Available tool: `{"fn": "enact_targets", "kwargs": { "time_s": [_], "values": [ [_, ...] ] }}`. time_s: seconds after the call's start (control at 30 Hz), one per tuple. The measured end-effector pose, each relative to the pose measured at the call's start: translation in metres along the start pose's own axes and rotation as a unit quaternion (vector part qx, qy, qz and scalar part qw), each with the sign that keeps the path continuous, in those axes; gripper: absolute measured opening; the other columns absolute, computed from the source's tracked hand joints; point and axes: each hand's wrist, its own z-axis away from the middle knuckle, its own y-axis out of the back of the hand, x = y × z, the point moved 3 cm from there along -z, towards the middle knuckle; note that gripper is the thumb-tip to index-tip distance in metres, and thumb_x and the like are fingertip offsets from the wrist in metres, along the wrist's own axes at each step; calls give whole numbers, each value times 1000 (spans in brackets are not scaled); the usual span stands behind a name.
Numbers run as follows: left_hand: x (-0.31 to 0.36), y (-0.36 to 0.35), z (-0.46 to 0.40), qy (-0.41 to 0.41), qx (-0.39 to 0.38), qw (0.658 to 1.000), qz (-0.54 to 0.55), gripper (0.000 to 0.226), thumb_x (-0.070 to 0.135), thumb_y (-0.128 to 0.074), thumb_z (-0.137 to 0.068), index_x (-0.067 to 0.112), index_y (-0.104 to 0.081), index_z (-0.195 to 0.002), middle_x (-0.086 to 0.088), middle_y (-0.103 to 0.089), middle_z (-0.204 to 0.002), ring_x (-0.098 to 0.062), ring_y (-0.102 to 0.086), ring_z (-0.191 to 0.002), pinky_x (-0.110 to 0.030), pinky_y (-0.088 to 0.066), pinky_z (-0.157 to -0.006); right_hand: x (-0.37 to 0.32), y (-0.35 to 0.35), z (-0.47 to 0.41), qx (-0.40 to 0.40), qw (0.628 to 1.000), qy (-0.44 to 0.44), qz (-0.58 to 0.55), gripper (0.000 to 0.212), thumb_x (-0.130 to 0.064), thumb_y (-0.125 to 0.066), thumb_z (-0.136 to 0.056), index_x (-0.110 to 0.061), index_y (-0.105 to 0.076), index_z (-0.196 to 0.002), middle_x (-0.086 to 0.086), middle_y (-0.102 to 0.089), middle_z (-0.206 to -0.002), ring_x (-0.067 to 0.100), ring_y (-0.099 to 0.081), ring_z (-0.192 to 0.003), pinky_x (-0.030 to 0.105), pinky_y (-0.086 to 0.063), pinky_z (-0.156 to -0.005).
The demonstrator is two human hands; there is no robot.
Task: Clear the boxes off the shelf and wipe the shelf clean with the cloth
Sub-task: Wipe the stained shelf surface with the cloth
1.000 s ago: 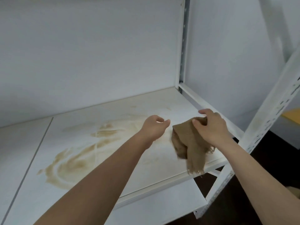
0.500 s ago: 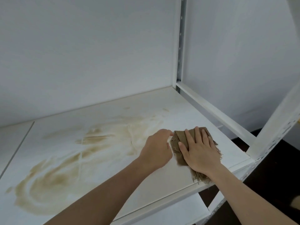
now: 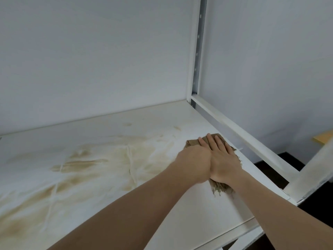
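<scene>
The white shelf point(image 3: 126, 127) carries broad brown smears point(image 3: 90, 163) across its middle and left. Near its right end lies a brown fringed cloth point(image 3: 220, 189). My right hand point(image 3: 223, 159) presses flat on the cloth with straight fingers pointing toward the back wall. Tight against its left side is my left hand point(image 3: 194, 165), whose fingers curl down onto the cloth's left edge, fingertips hidden. No boxes are in view.
A white side rail point(image 3: 243, 141) borders the shelf just right of the cloth, joined to a slotted back post point(image 3: 198, 51). The front post point(image 3: 315, 172) rises at the right. A wall closes the back. A yellow object point(image 3: 324, 138) shows at the far right.
My right hand brought the hanging cloth down onto the shelf, flattened on it and slid it toward the back. My left hand closed in against the right hand at the cloth's edge.
</scene>
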Motion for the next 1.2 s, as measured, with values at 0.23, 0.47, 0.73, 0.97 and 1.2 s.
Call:
{"fn": "enact_targets", "kwargs": {
  "time_s": [0.23,0.47,0.73,0.97,1.2],
  "values": [
    [-2,6,-31,7,15,998,-66,32,7,-46,-93,1,-51,-124,-14,-57,-123,-27,-56,-110,-35,-44,-81,3,5,-27,-3,1000,-1,6,89,-52,-46,-93,-29,18,-152,-3,21,-160,18,20,-147,41,7,-120],
    [-15,10,-61,18,23,995,-93,48,9,-49,-93,0,-35,-139,-14,-48,-135,-27,-49,-121,-34,-41,-93,5,7,-63,12,1000,8,0,90,-50,-49,-92,-30,15,-152,-5,17,-161,16,16,-148,39,5,-121],
    [-35,12,-95,54,21,993,-101,53,10,-54,-90,0,-35,-139,-12,-46,-134,-28,-50,-120,-37,-44,-98,2,9,-104,16,999,46,11,97,-51,-57,-89,-30,15,-152,-5,16,-161,14,14,-149,38,3,-121],
    [-56,22,-121,76,23,992,-96,58,8,-51,-91,-4,-27,-143,-15,-46,-137,-29,-50,-121,-37,-43,-100,-2,13,-147,11,998,65,23,94,-52,-52,-91,-28,15,-152,-4,17,-161,15,14,-149,38,2,-121],
    [-82,30,-151,81,41,989,-117,40,8,-52,-90,0,-46,-128,-14,-53,-125,-26,-55,-110,-32,-44,-89,-13,18,-185,13,997,73,32,88,-47,-48,-94,-25,13,-153,-1,15,-162,16,12,-149,39,1,-121]
  ]
}}
